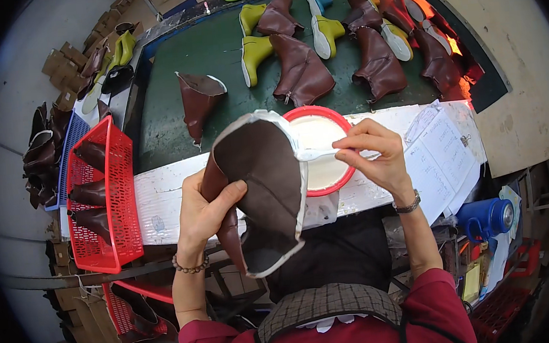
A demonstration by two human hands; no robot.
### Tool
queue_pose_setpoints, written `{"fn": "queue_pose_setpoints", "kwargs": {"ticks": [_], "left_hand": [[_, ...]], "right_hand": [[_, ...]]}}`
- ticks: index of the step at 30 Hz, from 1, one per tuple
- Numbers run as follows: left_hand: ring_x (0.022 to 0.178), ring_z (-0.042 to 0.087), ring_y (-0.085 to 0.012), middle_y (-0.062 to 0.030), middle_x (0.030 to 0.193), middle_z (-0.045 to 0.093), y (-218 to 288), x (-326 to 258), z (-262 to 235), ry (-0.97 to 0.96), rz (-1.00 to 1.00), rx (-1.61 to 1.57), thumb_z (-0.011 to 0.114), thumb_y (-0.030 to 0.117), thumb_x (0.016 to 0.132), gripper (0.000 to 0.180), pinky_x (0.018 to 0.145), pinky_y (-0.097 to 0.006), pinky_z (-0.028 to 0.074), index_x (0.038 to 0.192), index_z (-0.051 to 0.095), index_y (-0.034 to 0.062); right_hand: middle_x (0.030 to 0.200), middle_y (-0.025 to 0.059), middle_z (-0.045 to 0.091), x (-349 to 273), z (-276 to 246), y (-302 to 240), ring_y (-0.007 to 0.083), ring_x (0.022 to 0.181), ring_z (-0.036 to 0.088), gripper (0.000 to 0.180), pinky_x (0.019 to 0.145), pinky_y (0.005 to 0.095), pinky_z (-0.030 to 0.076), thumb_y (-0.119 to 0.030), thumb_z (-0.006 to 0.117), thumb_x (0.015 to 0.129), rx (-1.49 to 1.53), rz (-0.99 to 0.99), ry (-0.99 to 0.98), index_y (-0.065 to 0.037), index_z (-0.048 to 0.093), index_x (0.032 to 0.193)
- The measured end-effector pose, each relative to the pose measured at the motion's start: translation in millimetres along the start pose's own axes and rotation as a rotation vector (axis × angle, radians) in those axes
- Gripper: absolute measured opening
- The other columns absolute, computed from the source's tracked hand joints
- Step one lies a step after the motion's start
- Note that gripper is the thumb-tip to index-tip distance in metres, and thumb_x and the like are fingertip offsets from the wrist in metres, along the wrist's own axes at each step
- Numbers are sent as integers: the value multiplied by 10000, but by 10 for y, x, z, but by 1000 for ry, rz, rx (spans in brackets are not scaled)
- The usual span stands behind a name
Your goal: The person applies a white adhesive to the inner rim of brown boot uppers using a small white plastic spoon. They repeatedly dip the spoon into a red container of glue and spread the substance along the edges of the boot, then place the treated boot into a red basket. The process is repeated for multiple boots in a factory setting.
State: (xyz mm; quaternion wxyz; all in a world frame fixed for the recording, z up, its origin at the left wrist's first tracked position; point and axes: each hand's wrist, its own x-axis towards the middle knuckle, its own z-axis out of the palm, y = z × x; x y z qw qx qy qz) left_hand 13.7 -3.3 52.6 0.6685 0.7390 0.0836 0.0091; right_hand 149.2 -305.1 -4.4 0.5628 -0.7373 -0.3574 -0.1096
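My left hand (206,206) grips a brown leather boot upper (258,166), thumb pressed on its dark inner lining. A white edge runs around the upper's open rim. Between the thumb and fingers of my right hand (376,154) is a thin white brush (318,153). Its head touches the white edge on the right side of the upper; the bristles are too small to make out. Just behind stands a red bowl (346,126) of creamy white liquid, partly covered by the upper. One more brown upper (199,103) stands on the green surface beyond my left hand.
Along the far green belt (163,64) stand brown uppers (302,69) and yellow-green boot lasts (256,53). Red baskets (124,228) with uppers are at the left. Written sheets (438,165) lie on the white bench (167,199); a blue flask (484,217) sits lower right. Orange light glows far right.
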Motion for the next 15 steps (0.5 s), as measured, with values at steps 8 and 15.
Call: {"fn": "queue_pose_setpoints", "kwargs": {"ticks": [8, 15], "left_hand": [[870, 631, -74, -34, 992, 735, -79, 37, 108, 221, 241, 56, 719, 49, 947, 241, 783, -235, 499, 1161, 705, -61], [849, 621, -57, -13, 953, 727, -117, -12, 34, 411, 257, 174, 729, 71, 950, 257, 763, -199, 471, 1176, 708, -50]], "right_hand": [[885, 34, 680, -94, 82, -67, 104, 750, 619, 225, 616, 248, 462, 16, 847, 777, 65, -4, -72, -54, 825, 989], [889, 36, 690, 10, 173, -53, 107, 763, 635, 212, 636, 248, 488, 7, 840, 798, 80, -19, -87, -49, 822, 1001]]}}
